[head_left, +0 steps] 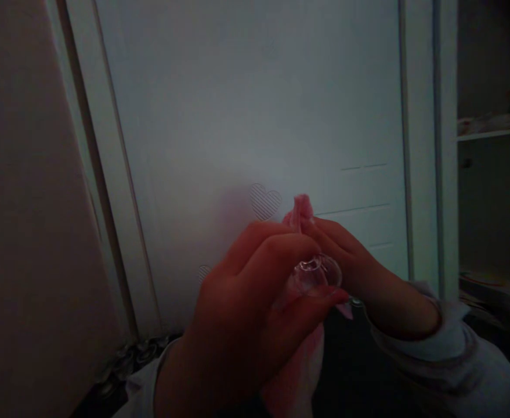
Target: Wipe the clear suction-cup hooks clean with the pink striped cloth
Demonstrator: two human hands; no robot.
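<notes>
- Lighting is very dim; fine detail is hard to make out.
- Left hand (246, 296): raised near the middle of the view, close to the camera, back of the hand toward the viewer. Its fingers (281, 249) are curled over a small clear glass piece (318, 273), and a lower finger reaches under it.
- Clear glass piece: rounded, transparent, held between both hands at centre, slightly right of the left hand's knuckles. Its exact shape cannot be told.
- Right hand (359, 267): comes in from the right, sleeve in a pale fabric. Its fingers are closed narrowly, pinching a pink cloth (301, 209) at the top.
- Pink cloth: a bunched tip stands up above the fingers; more pink material hangs below the hands (298, 371). It touches the glass piece; whether it wraps it cannot be told.
- White wardrobe door (246, 116): fills the far background, with a faint heart mark (264, 201) just behind the hands.
- Shelf (494, 134): far right, carrying blurred items.
- Pale panel (28, 232): near left.
</notes>
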